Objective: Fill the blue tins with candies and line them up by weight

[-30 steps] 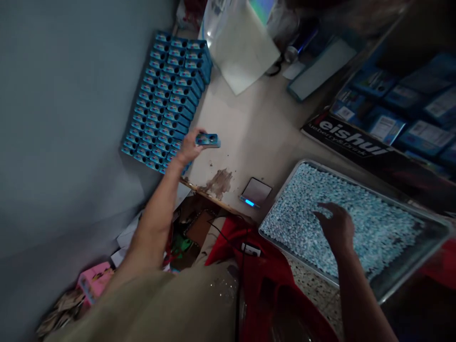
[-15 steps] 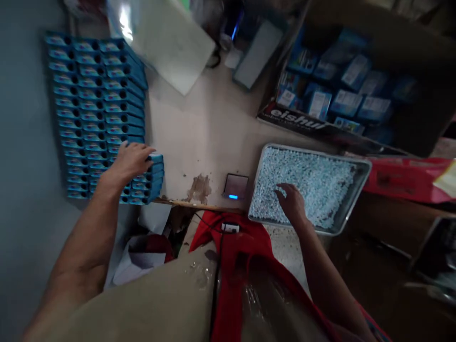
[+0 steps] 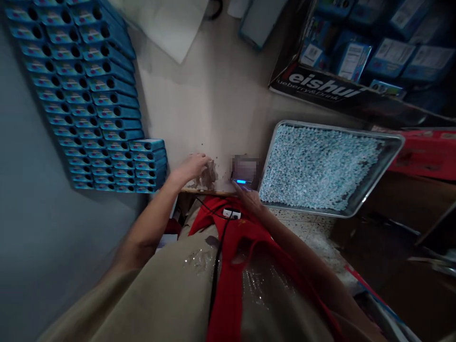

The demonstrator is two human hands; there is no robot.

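Observation:
My left hand (image 3: 195, 167) is over the tabletop near its front edge, beside a worn brown patch (image 3: 210, 175). Its fingers are loosely bent and apart, with nothing visible in them. At the front of a small flat device with a lit blue display (image 3: 245, 166), much like a pocket scale, is my right hand (image 3: 250, 197). Its fingers reach towards the display and seem to touch the device's near edge; nothing shows in them. Right of it lies a metal tray (image 3: 351, 212) filled with small pale-blue pellets (image 3: 320, 166).
Blue boxes (image 3: 103, 111) with round dark holes stand in stacked columns at the left. A large open carton (image 3: 320, 90) at the back right holds more blue boxes. A white sheet (image 3: 174, 33) and a greyish block (image 3: 261, 21) lie at the back.
My left hand has left the blue box stack and moved right to the worn patch. My right hand has moved left from the pellet tray to the small device. The camera view has shifted.

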